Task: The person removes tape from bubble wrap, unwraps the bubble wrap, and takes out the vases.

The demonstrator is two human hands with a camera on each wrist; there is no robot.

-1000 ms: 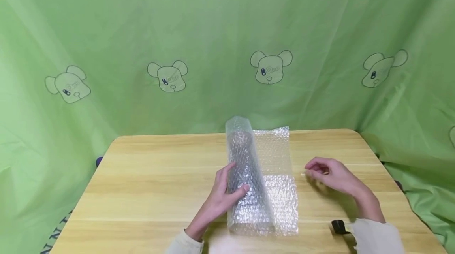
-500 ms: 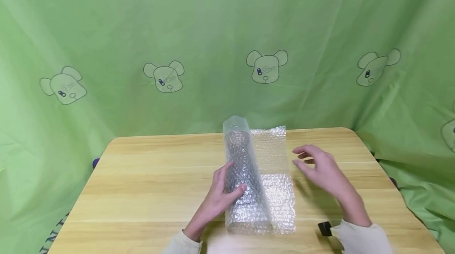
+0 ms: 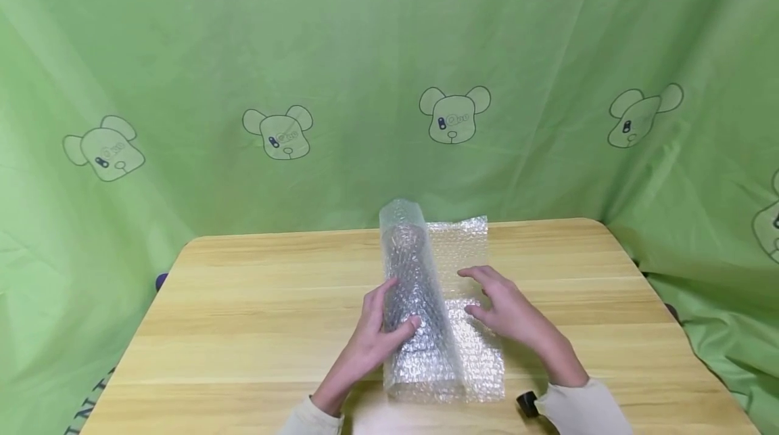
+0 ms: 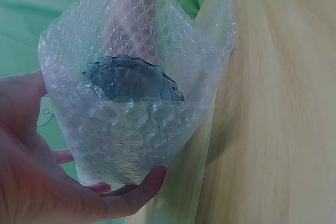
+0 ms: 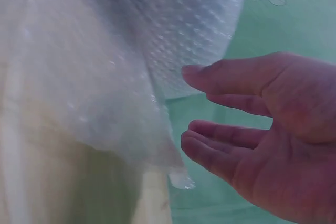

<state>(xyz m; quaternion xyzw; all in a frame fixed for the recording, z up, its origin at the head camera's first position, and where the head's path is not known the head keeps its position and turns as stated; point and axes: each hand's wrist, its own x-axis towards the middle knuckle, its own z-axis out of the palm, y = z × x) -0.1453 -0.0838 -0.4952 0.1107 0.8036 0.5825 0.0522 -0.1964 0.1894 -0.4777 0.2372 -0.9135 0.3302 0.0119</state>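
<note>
A sheet of clear bubble wrap (image 3: 481,367) is rolled around a bluish-grey glass vessel (image 4: 131,80), with a flap spread out to the right. Through the roll's near end, the left wrist view shows the vessel's round, ridged edge; its full shape is blurred by the wrap. My left hand (image 3: 372,344) grips the roll from the left, thumb on top and fingers around the far side. Hovering over the loose flap, my right hand (image 3: 511,310) has its thumb and fingers apart. In the right wrist view, nothing lies between those fingers.
The wood-grain table (image 3: 262,327) extends on both sides of the roll. A green curtain (image 3: 365,49) printed with bear heads hangs behind its far edge. A small black object (image 3: 527,404) sits by the right sleeve (image 3: 581,408).
My right hand has moved left from the bare table to above the flap, and its fingers have spread apart. My left hand keeps its hold on the roll.
</note>
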